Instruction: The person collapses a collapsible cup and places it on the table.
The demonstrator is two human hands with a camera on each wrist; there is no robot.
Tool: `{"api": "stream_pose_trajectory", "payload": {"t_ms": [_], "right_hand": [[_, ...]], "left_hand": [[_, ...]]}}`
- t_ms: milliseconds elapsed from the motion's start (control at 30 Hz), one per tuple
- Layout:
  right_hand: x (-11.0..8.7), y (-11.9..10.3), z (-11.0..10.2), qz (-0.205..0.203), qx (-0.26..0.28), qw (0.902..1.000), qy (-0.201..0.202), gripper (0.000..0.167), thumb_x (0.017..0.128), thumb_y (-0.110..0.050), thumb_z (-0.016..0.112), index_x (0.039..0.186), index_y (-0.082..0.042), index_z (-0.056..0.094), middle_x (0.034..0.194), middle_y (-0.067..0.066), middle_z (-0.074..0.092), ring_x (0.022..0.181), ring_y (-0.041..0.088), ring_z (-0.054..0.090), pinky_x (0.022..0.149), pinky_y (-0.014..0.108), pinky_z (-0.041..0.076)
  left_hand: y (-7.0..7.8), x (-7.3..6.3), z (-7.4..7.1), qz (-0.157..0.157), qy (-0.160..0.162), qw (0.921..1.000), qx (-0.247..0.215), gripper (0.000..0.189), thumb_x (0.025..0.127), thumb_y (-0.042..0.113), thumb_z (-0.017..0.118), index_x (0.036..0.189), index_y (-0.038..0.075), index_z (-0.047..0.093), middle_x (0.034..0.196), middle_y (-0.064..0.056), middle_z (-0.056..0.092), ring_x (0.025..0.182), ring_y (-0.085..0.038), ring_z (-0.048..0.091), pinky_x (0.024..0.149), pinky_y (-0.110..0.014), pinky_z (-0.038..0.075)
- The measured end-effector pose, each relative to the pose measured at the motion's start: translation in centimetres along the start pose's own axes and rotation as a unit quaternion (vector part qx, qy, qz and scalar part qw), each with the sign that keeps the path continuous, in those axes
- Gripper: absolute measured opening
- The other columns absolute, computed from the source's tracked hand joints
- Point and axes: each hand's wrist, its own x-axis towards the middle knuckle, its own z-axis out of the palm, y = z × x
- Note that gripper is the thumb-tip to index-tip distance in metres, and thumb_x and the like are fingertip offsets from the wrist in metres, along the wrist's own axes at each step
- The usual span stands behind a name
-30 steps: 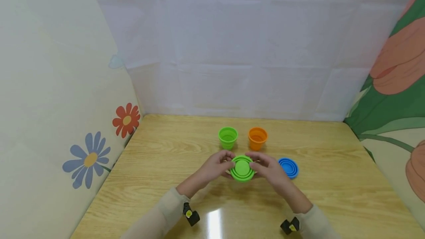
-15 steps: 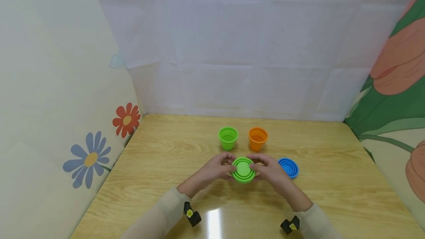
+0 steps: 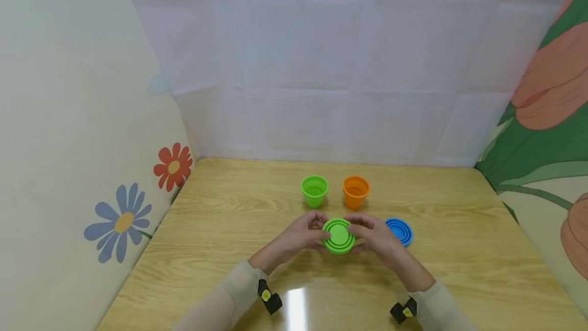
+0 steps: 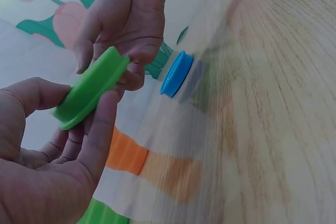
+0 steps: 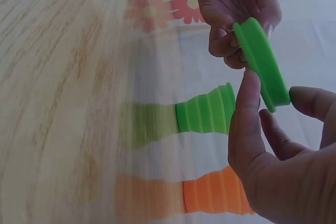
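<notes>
Between both hands, above the table, is a collapsed green folding cup (image 3: 339, 236), a flat disc of nested rings. My left hand (image 3: 300, 233) pinches its left edge, thumb on top and fingers beneath. Its right edge is pinched by my right hand (image 3: 374, 236) in the same way. In the left wrist view the collapsed green cup (image 4: 92, 88) appears side-on and tilted, clear of the tabletop. A collapsed blue folding cup (image 3: 399, 232) lies flat just right of my right hand. Behind the hands stand an expanded green cup (image 3: 314, 191) and an expanded orange cup (image 3: 356, 191), both upright.
The wooden table (image 3: 229, 193) ends at a white cloth backdrop (image 3: 294, 65). Flower-printed panels stand at the left and right sides. A bright light reflection shows on the near tabletop.
Both hands and the collapsed green cup have shifted slightly to the right and nearer. The grip looks the same, and the other cups stay where they were.
</notes>
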Motion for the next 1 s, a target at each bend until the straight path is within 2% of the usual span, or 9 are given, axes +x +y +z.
{"api": "stream_pose_trajectory", "payload": {"t_ms": [67,167,267,367,533,633,733,867,1000], "right_hand": [[-0.1,0.0,-0.2,0.006,0.008,0.9999,0.006,0.051,0.102,-0.03,0.061,0.14,0.003,0.052,0.123,0.015,0.063,0.096,0.022,0.067,0.083,0.043,0.062],[-0.1,-0.2,-0.5,0.017,0.024,0.9994,0.02,0.055,0.102,-0.038,0.06,0.139,0.003,0.053,0.123,0.015,0.063,0.097,0.023,0.068,0.083,0.043,0.062],[-0.1,-0.2,-0.7,0.027,0.035,0.9988,0.022,0.056,0.103,-0.041,0.058,0.138,0.003,0.053,0.123,0.015,0.061,0.098,0.024,0.068,0.085,0.043,0.061],[-0.1,-0.2,-0.9,0.038,0.042,0.9982,0.018,0.054,0.104,-0.041,0.056,0.137,0.002,0.054,0.122,0.014,0.062,0.099,0.024,0.069,0.087,0.043,0.061],[0.0,-0.2,-1.3,0.043,0.058,0.9974,0.005,0.056,0.105,-0.043,0.052,0.138,0.002,0.052,0.127,0.02,0.061,0.1,0.026,0.071,0.087,0.044,0.061],[0.0,-0.2,-1.6,0.036,0.065,0.9972,-0.008,0.059,0.106,-0.046,0.049,0.138,0.003,0.049,0.13,0.025,0.057,0.101,0.028,0.071,0.088,0.046,0.06],[0.0,-0.3,-1.9,0.032,0.069,0.9968,-0.025,0.063,0.106,-0.049,0.046,0.14,0.004,0.047,0.129,0.025,0.058,0.103,0.03,0.071,0.088,0.047,0.06],[0.0,-0.4,-2.2,0.029,0.071,0.9961,-0.044,0.066,0.107,-0.05,0.044,0.143,0.005,0.045,0.119,0.013,0.066,0.102,0.028,0.071,0.086,0.044,0.061],[-0.1,-0.5,-2.3,0.03,0.074,0.9956,-0.05,0.06,0.107,-0.049,0.044,0.139,0.001,0.051,0.115,0.007,0.067,0.1,0.026,0.071,0.085,0.041,0.062]], "left_hand": [[-0.1,0.1,0.0,0.014,0.001,0.9998,0.011,0.041,0.092,0.002,0.065,0.127,-0.005,0.045,0.112,-0.014,0.054,0.094,-0.019,0.062,0.085,-0.042,0.062],[-0.2,0.3,0.0,0.046,0.017,0.998,0.041,0.042,0.089,-0.001,0.067,0.126,-0.005,0.048,0.111,-0.012,0.055,0.095,-0.018,0.058,0.086,-0.037,0.06],[0.0,0.4,0.0,0.086,0.043,0.9907,0.096,0.04,0.088,0.0,0.07,0.124,-0.003,0.053,0.109,-0.01,0.059,0.095,-0.018,0.057,0.086,-0.031,0.054],[0.1,0.5,0.1,0.128,0.06,0.9781,0.153,0.038,0.089,0.001,0.071,0.123,0.001,0.055,0.108,-0.009,0.062,0.097,-0.018,0.057,0.086,-0.031,0.054],[0.3,0.5,0.6,0.202,0.069,0.9475,0.238,0.035,0.089,-0.004,0.071,0.121,0.003,0.058,0.112,-0.01,0.064,0.103,-0.022,0.061,0.087,-0.031,0.059],[0.4,0.5,0.9,0.26,0.071,0.9187,0.289,0.032,0.088,-0.006,0.071,0.116,0.003,0.06,0.112,-0.01,0.063,0.103,-0.024,0.063,0.088,-0.031,0.059],[0.4,0.6,1.1,0.313,0.075,0.878,0.354,0.028,0.086,-0.007,0.071,0.11,0.006,0.062,0.11,-0.008,0.062,0.102,-0.022,0.062,0.089,-0.029,0.058],[0.3,0.6,1.2,0.37,0.08,0.8097,0.449,0.031,0.083,-0.006,0.075,0.107,0.011,0.064,0.111,-0.005,0.061,0.102,-0.018,0.059,0.088,-0.027,0.056],[0.3,0.6,1.3,0.423,0.081,0.7443,0.51,0.032,0.08,-0.005,0.077,0.105,0.012,0.066,0.107,-0.005,0.061,0.098,-0.017,0.057,0.082,-0.022,0.054]]}}
